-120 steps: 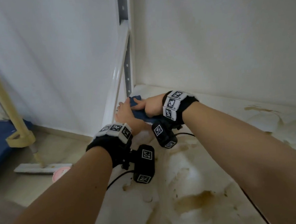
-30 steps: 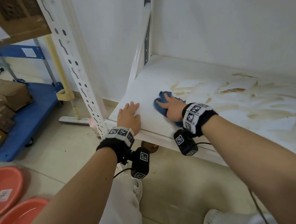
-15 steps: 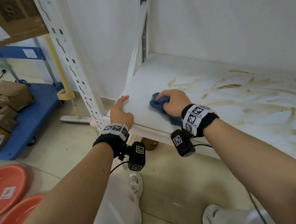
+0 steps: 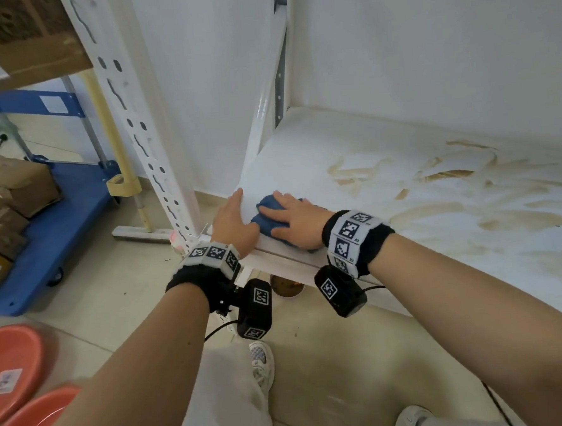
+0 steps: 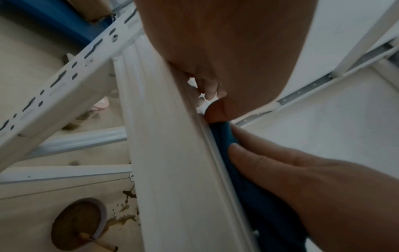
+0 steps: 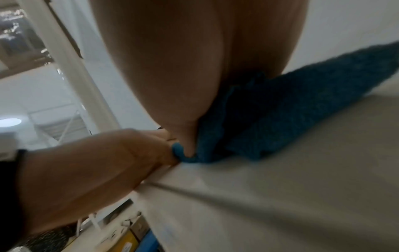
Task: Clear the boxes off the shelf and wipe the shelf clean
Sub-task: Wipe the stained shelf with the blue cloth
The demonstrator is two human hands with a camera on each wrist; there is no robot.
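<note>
Two hands are set close together at the near left corner of the shelf. The right hand is laid flat, fingers straight and lightly spread, on a crumpled blue cloth which lies on the board just inside the front edge. The left hand is rested beside it, fingers extended along the left edge of the board, thumb touching the cloth; nothing is gripped by it. No boxes are seen on this shelf; several cardboard boxes are stacked on a blue cart well off to the left, so the clearing appears done and the wiping is judged to be the step in hand.

Much brown staining is spread over the middle and right of the board, while the left part looks clean. For the step to be done well, the cloth should be kept fully under the palm, with even downward pressure, and drawn in overlapping strokes from the clean left side towards the right and far areas. The cloth would best be refolded once soiled, so that dirt is not smeared back. The shelf may be steadied by the left hand meanwhile.
</note>
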